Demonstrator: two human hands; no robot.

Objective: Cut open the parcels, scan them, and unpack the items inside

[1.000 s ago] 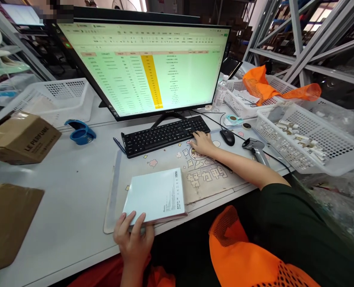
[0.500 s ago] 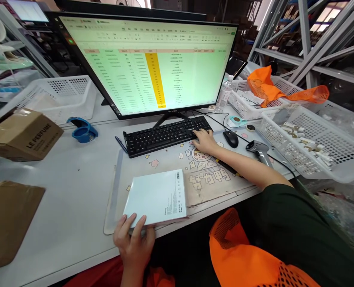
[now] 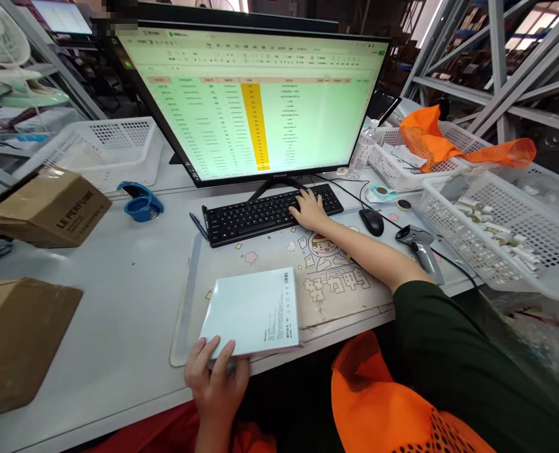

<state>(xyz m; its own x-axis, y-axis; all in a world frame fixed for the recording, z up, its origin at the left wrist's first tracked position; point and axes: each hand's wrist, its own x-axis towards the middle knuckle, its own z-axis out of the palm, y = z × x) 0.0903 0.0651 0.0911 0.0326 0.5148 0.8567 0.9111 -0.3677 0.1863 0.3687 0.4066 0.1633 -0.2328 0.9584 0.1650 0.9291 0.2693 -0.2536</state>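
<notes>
My left hand point(image 3: 218, 377) lies at the near left corner of a flat, pale blue printed carton point(image 3: 254, 314), which extends far and to the right of it on the patterned desk mat point(image 3: 340, 302). The carton looks nearly square, so I cannot tell its long axis. My left fingers are half curled, tips on the corner; whether the thumb clamps from below I cannot tell. My right hand point(image 3: 310, 211), farther from the carton, spreads loosely over the right part of the black keyboard point(image 3: 242, 220), grasping nothing. At right, the nearer white basket point(image 3: 463, 242) contains small white-and-gold pieces point(image 3: 520, 245); the farther one point(image 3: 393, 179) contains papers point(image 3: 405, 157) and orange mesh fabric point(image 3: 423, 132). At left stands a cardboard box point(image 3: 81, 214) marked "LE PERFUME", its contents hidden.
</notes>
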